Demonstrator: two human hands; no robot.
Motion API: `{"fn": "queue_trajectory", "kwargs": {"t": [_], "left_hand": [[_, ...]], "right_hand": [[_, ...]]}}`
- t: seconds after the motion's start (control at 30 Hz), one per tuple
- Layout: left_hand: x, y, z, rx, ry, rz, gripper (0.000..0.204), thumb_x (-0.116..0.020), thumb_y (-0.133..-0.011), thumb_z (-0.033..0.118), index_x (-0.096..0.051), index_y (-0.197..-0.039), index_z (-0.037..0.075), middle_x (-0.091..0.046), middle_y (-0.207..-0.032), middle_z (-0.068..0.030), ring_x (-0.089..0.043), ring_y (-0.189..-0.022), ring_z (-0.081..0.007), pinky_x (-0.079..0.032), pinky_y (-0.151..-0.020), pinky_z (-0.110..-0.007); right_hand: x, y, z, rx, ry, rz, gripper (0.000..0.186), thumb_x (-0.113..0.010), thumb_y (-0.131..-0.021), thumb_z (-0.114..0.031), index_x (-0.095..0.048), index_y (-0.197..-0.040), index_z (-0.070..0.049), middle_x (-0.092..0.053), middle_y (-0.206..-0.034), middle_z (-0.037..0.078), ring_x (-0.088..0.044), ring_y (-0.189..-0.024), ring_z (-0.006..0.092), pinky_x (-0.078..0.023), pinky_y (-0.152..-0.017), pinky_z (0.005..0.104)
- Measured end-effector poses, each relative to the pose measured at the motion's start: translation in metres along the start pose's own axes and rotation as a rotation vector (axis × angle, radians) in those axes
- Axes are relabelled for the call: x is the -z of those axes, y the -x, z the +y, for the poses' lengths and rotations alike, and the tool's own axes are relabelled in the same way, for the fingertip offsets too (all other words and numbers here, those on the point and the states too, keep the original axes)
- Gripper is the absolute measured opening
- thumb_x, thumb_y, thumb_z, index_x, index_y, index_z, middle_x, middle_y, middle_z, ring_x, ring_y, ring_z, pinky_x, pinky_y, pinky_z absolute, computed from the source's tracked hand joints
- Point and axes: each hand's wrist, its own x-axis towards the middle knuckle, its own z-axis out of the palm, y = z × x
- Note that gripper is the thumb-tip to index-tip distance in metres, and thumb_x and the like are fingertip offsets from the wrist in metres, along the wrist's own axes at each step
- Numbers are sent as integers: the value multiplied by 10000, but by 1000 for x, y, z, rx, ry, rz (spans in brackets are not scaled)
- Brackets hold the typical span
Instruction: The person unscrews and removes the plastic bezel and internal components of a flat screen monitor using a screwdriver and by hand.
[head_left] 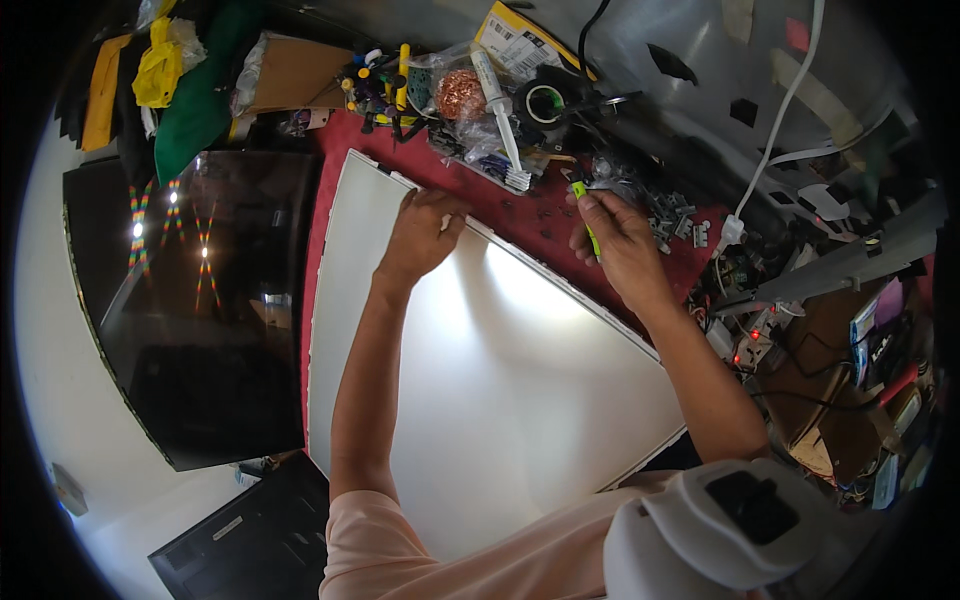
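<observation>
A large white flat panel [490,400] lies in front of me, its far edge running diagonally from upper left to right. My left hand [428,232] is at that edge with curled fingers, gripping the rim; the fingertips are partly hidden. Beyond the edge, my right hand [618,240] is raised and closed around a slim yellow-green tool [580,190]. One end of the tool sticks up above the fingers and the other shows below them; its exact kind is unclear.
Red cloth [480,205] extends under the panel. At the back are a copper wire ball [460,94], black tape roll [545,103], white syringe [500,110] and small metal parts [672,220]. A glossy black screen [200,330] stands left; cables and lit power sockets [755,340] crowd the right.
</observation>
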Motion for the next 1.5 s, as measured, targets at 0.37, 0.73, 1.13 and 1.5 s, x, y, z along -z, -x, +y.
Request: {"fn": "queue_trajectory", "kwargs": {"t": [0.37, 0.73, 1.13, 1.5], "left_hand": [[12, -16, -20, 42, 76, -44, 112, -642, -817, 145, -694, -891, 79, -669, -897, -77, -592, -887, -252, -453, -806, -350], [13, -15, -38, 150, 78, 47, 141, -579, -839, 34, -660, -952, 56, -656, -940, -100, -594, -912, -272, -457, -809, -352], [22, -2, -78, 88, -37, 308, 330, -483, -806, -39, -574, -1120, 7, -568, -1168, -186, -510, -1122, -360, -409, -960, -415], [34, 2, -100, 307, 55, 452, 302, -500, -869, 50, -540, -1166, 16, -535, -1211, -199, -491, -1143, -372, -403, -967, -408]], "right_hand": [[-2, -6, 5, 29, 99, 58, 225, -482, -947, -199, -524, -1023, 8, -594, -663, 53, -516, -552, 80, -414, -524, 230], [-52, -30, 8, -177, 110, -308, 225, -560, -915, -243, -594, -969, -27, -559, -707, -7, -493, -617, 46, -410, -538, 220], [-85, -60, 15, 369, 439, -190, 241, -583, -878, -100, -555, -1089, 12, -586, -829, 98, -566, -739, 162, -463, -665, 290], [-101, -70, 35, 740, 707, -354, 297, -593, -776, 32, -586, -1059, -56, -504, -1165, 232, -554, -1021, 358, -480, -852, 396]]}}
